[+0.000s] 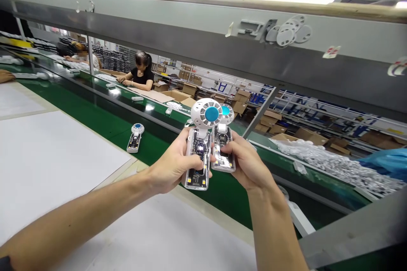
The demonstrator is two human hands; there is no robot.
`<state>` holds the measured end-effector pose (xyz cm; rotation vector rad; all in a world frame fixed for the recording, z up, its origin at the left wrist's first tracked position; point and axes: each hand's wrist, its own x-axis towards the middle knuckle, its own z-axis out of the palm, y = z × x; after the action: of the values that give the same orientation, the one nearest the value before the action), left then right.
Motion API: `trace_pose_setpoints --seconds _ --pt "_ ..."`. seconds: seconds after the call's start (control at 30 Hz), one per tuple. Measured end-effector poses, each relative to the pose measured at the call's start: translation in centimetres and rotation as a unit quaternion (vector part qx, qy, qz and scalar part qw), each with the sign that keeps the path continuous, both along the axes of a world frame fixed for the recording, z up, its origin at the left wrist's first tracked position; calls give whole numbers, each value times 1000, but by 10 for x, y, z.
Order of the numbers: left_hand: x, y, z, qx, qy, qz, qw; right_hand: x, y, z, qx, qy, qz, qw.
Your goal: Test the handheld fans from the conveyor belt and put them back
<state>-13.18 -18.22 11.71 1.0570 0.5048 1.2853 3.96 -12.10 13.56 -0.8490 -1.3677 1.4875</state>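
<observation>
1. Left hand (173,165): closed around a handheld fan (201,144), clear-bodied with a white round head and blue centre cap; the thumb lies across the handle front, and the fan stands upright above the conveyor's near edge.
2. Right hand (246,163): closed around a second handheld fan (223,144) of the same make, thumb on its handle. This fan sits just beside the first, at its 3 o'clock, the two heads overlapping, the left-hand one in front.
3. Third fan (135,136): lies flat on the green conveyor belt (101,118), well apart from the hands, at about 9 o'clock from the held pair.
4. White table surface (47,165): under the left forearm, at 7 o'clock from the hands.
5. Heap of small pale parts (333,163): across the belt, at 3 o'clock from the right hand.
6. Seated person in a black top (140,77): far side of the belt, at 11 o'clock, hands on the bench.
7. Cardboard boxes (241,97): stacked behind, at 12 to 1 o'clock.
</observation>
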Motion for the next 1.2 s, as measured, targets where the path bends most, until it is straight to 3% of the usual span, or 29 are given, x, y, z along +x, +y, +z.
trace_pose_setpoints --seconds 0.27,0.4,0.6,0.93,1.2 --pt "-3 1 -2 -1 11 -17 1000 -6 -12 3 83 -4 -31 996" --pt "-1 2 -3 9 3 -20 1000 -7 -15 7 83 -2 -41 996" --pt "1 -1 2 2 -27 30 999 -4 -23 14 69 -7 -34 997" --pt "-3 -8 2 29 -37 6 999 -4 -48 27 85 -1 -14 996" --pt "-6 -11 2 34 -25 -7 999 -2 -49 26 104 -4 -12 994"
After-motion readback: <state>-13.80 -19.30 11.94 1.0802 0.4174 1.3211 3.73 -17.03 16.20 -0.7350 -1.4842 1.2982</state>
